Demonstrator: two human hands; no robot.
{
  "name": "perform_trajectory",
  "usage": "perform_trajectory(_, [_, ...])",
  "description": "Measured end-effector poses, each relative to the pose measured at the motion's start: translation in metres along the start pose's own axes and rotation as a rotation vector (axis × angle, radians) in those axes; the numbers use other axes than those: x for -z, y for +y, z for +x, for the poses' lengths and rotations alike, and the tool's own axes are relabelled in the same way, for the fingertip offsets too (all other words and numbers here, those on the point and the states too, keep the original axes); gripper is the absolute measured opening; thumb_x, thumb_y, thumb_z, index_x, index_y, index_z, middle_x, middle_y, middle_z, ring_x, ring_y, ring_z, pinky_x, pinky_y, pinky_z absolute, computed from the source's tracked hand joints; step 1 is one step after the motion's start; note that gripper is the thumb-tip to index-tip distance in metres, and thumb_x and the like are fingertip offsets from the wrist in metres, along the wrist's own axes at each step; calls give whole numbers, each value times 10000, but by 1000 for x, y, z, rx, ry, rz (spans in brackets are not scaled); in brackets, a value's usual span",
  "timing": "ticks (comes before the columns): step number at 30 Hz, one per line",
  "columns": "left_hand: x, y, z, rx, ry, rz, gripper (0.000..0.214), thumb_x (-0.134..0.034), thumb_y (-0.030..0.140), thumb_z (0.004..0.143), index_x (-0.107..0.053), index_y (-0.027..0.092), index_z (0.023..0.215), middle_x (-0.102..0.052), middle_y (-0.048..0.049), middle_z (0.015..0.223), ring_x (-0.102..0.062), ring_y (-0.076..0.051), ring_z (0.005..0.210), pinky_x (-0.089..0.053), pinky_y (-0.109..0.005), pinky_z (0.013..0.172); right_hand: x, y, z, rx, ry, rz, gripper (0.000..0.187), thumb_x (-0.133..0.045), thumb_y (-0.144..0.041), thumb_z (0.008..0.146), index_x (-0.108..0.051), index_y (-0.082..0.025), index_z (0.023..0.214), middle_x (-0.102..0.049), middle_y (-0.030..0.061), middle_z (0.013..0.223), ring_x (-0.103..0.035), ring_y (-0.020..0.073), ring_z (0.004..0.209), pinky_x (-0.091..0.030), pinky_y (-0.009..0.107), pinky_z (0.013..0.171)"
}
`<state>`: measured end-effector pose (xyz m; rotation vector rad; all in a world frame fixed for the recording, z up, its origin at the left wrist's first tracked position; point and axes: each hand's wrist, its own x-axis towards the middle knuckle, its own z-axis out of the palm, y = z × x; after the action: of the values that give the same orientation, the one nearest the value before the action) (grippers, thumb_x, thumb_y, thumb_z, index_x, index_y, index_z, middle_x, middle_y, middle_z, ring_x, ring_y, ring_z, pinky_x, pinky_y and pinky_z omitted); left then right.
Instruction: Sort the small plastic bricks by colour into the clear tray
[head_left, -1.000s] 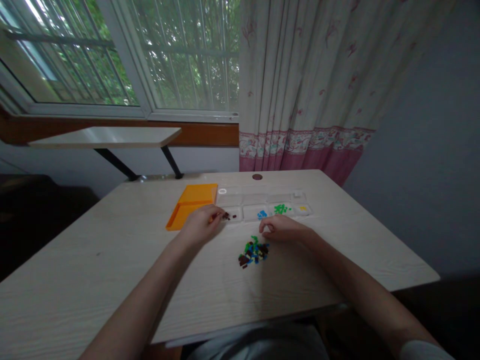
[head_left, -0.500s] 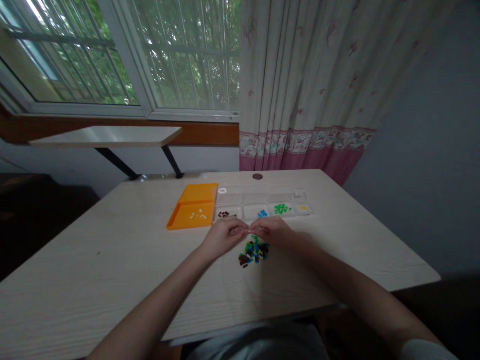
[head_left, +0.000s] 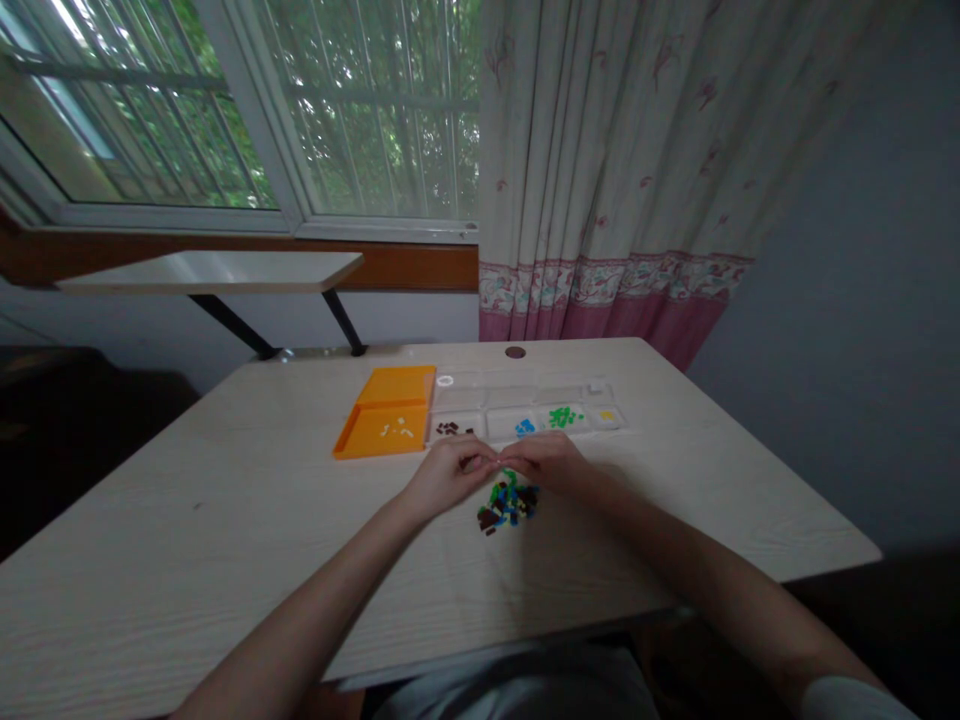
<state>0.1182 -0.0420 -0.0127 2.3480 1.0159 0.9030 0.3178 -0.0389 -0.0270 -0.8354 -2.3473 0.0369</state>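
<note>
My left hand point(head_left: 454, 470) and my right hand point(head_left: 546, 462) meet fingertip to fingertip over the table, both closed in a pinch. Whatever lies between the fingertips is too small to make out. Just below them is a pile of small building bricks point(head_left: 510, 503) in brown, blue, green and pale yellow. Behind the hands stretches a clear compartment tray point(head_left: 501, 425). Its near row holds brown bricks point(head_left: 448, 428), blue bricks point(head_left: 524, 427), green bricks point(head_left: 562, 416) and yellow bricks point(head_left: 607, 415), sorted by colour.
Left of the tray lies an open orange box point(head_left: 358, 437) with several white pieces point(head_left: 397, 428) in it. A raised shelf point(head_left: 225, 272) stands at the back left on black legs. A round brown disc point(head_left: 515, 352) sits near the table's far edge.
Both hands stay pinched together in the same spot, with only slight shifts of the fingers. The pile and the tray look the same.
</note>
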Motion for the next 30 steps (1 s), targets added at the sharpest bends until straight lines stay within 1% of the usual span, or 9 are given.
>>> perform_trajectory(4, [2, 1, 0, -38, 4, 4, 157, -544, 276, 798, -661, 172, 789, -570, -4, 636, -483, -91, 581, -359, -189, 540, 1, 3, -1, -41, -19, 7, 213, -469, -320, 868, -648, -212, 913, -699, 12, 819, -631, 102, 718, -416, 173, 658])
perform_trajectory(6, [5, 3, 1, -54, 49, 9, 150, -545, 262, 798, -659, 167, 782, -573, -9, 641, -489, -94, 588, -367, -192, 546, 4, 5, 0, -86, -92, 0, 200, -480, -298, 857, -641, -211, 938, -694, 13, 826, -628, 109, 722, -415, 178, 646])
perform_trajectory(9, [9, 3, 1, -83, 176, -4, 133, -559, 247, 793, -654, 155, 779, -600, -32, 682, -518, -108, 626, -390, -202, 568, 9, 9, 1, -150, -249, -12, 186, -509, -286, 831, -648, -213, 931, -687, 10, 777, -615, 122, 674, -404, 192, 606])
perform_trajectory(12, [12, 4, 0, -120, 278, -23, 117, -576, 237, 784, -654, 150, 784, -621, -50, 709, -539, -119, 647, -404, -207, 565, 9, 13, 1, -139, -348, 36, 204, -487, -254, 838, -654, -222, 952, -683, 12, 788, -602, 121, 684, -394, 196, 623])
perform_trajectory(17, [13, 5, -1, -140, 330, -41, 104, -579, 213, 784, -659, 147, 780, -630, -54, 712, -546, -116, 638, -411, -201, 547, 4, 19, -2, -87, -420, 100, 261, -473, -150, 804, -663, -227, 965, -657, -10, 684, -549, 96, 582, -359, 183, 585])
perform_trajectory(21, [12, 7, -1, -150, 321, -46, 114, -578, 223, 785, -658, 144, 773, -628, -52, 696, -545, -116, 631, -413, -202, 549, 6, 17, -1, -145, -445, 56, 226, -489, -190, 806, -653, -227, 957, -626, -13, 647, -536, 105, 590, -345, 190, 584])
perform_trajectory(25, [11, 4, -1, -132, 270, -37, 138, -566, 251, 795, -655, 147, 776, -626, -53, 710, -544, -121, 655, -415, -209, 581, 10, 13, 3, -211, -474, -11, 185, -518, -253, 804, -645, -220, 935, -612, -5, 668, -522, 115, 605, -331, 199, 574])
perform_trajectory(28, [13, -4, 0, -102, 174, 24, 175, -536, 285, 814, -654, 155, 811, -614, -46, 715, -527, -110, 624, -398, -201, 569, 12, 12, 4, -254, -500, -42, 176, -521, -290, 807, -642, -217, 913, -600, -3, 662, -516, 118, 607, -321, 203, 569])
perform_trajectory(30, [21, -11, 1, -69, 93, 121, 208, -498, 302, 832, -651, 162, 839, -614, -47, 750, -531, -112, 641, -392, -201, 583, 14, 11, 5, -262, -508, -50, 172, -521, -298, 809, -637, -214, 903, -595, -3, 658, -518, 122, 618, -321, 206, 575])
